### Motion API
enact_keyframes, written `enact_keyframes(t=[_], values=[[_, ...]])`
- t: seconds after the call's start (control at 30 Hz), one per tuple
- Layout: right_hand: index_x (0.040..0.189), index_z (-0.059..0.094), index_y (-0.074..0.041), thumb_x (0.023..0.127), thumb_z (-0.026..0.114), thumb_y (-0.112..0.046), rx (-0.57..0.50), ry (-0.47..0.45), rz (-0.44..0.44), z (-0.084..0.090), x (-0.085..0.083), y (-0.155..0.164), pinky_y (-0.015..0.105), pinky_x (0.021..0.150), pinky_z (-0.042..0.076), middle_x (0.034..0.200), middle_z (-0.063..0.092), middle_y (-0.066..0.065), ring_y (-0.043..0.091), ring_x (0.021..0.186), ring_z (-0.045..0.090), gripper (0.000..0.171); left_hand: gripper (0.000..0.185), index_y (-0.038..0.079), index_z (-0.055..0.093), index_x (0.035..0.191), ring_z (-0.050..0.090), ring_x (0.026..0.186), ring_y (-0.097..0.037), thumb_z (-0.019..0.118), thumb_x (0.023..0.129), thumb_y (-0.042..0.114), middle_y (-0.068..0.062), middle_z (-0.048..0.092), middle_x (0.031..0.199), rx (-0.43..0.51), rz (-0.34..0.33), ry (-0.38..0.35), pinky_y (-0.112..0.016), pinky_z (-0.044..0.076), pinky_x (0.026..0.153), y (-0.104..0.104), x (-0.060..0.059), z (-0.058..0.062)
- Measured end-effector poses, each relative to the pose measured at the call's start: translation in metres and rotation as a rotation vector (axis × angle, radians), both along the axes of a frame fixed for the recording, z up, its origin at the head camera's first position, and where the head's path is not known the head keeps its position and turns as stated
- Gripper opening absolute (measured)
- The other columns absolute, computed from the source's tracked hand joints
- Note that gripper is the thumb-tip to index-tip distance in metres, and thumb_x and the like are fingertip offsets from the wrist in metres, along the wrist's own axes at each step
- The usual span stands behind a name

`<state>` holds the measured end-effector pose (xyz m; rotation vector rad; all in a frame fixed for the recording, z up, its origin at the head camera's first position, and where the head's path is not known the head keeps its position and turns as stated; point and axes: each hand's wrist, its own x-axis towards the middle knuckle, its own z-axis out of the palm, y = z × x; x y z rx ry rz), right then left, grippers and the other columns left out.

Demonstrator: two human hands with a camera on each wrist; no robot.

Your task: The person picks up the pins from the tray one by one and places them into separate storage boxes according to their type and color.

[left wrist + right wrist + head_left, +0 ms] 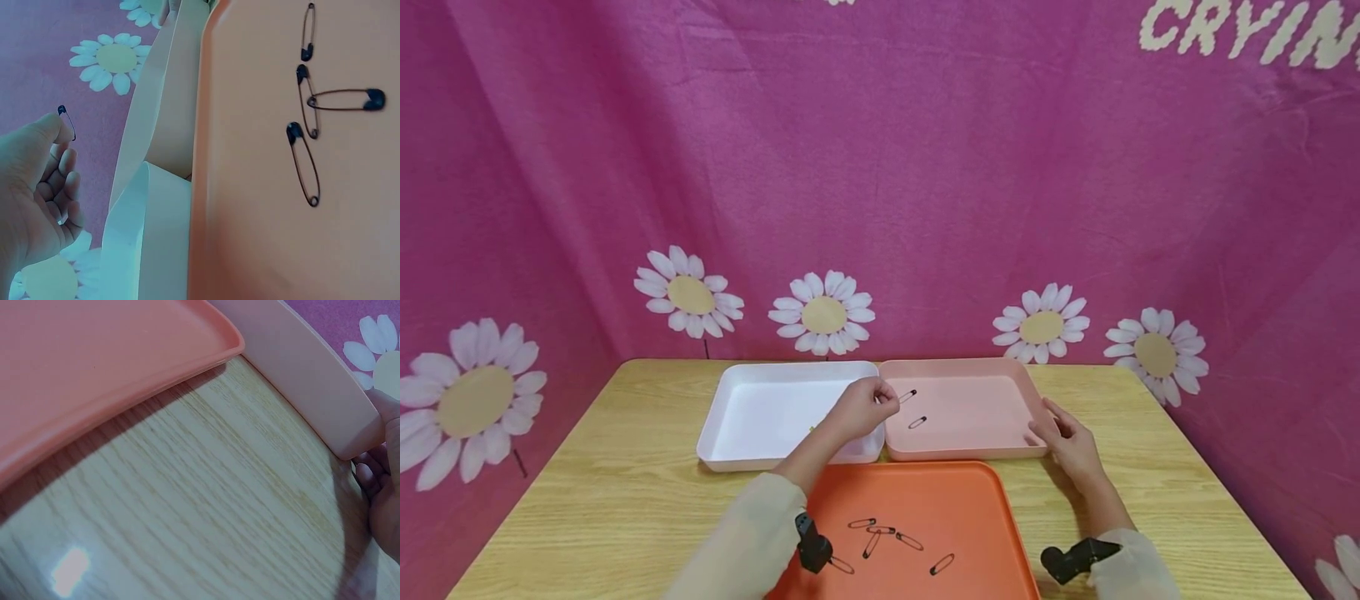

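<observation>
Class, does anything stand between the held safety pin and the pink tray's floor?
Nothing visible does: the left hand pinches the safety pin over the left side of the open pink tray; another pin lies inside.

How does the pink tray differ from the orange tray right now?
The pink tray has tall side walls; the orange tray has only a low rim. Fewer safety pins lie in the pink tray than on the orange tray. The right hand grips the pink tray's end; no hand touches the orange tray. Both have rounded corners and sit on the wooden table.
</observation>
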<state>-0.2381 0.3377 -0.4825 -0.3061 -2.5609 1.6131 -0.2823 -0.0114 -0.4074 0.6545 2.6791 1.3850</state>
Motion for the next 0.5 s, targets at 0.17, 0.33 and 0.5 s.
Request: enact_keyframes(t=[0.17, 0.33, 0.5], values=[[0.148, 0.028, -0.015, 0.090, 0.060, -0.036, -0.027, 0.003, 0.003, 0.000, 0.000, 0.001, -0.001, 0.076, 0.036, 0.147, 0.032, 0.019, 0.020, 0.122, 0.033, 0.069, 0.006, 0.006, 0.062, 0.081, 0.045, 0.065, -0.010, 0.058, 0.081, 0.011, 0.003, 0.052, 0.071, -0.010, 0.022, -0.013, -0.021, 0.037, 0.057, 0.005, -0.006, 0.000], [0.148, 0.028, -0.015, 0.090, 0.060, -0.037, -0.014, -0.004, -0.001, -0.001, 0.001, 0.000, 0.002, 0.074, 0.037, 0.145, 0.035, 0.019, 0.020, 0.116, 0.035, 0.069, 0.006, 0.006, 0.062, 0.078, 0.045, 0.064, -0.010, 0.058, 0.079, 0.010, 0.003, 0.051, 0.069, -0.026, 0.036, -0.003, -0.020, 0.038, 0.058, 0.008, -0.012, -0.005], [0.148, 0.028, -0.014, 0.090, 0.061, -0.037, -0.022, -0.005, -0.005, -0.001, 0.000, -0.001, 0.000, 0.075, 0.036, 0.146, 0.034, 0.020, 0.020, 0.117, 0.035, 0.071, 0.010, 0.006, 0.063, 0.073, 0.043, 0.063, -0.009, 0.056, 0.078, 0.009, 0.005, 0.049, 0.067, -0.035, 0.050, 0.031, -0.020, 0.036, 0.058, 0.011, -0.017, -0.008]])
